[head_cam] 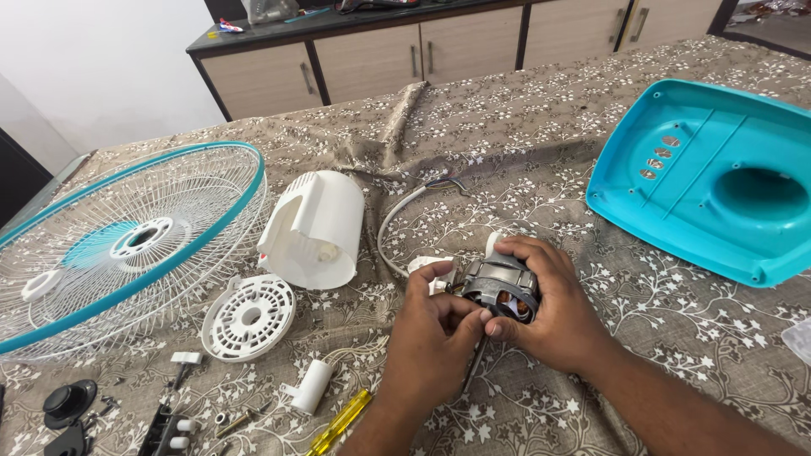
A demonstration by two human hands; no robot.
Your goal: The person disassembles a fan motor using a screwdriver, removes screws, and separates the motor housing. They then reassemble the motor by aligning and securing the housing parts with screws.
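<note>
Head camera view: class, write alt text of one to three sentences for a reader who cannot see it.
Two hands, left hand and right hand, hold a small grey fan motor above a brown floral tablecloth. Around it lie a white motor housing, a wire fan guard with a turquoise rim, a turquoise base shell and a yellow-handled screwdriver.

Fingers (473, 317) hide much of the motor (500, 285).

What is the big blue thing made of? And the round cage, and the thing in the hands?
Blue base: likely plastic, smooth, moulded ribs.
Cage: thin white wires, probably coated metal, with a teal rim.
Motor: grey metal casing, dull shine; both hands hold it.
</note>
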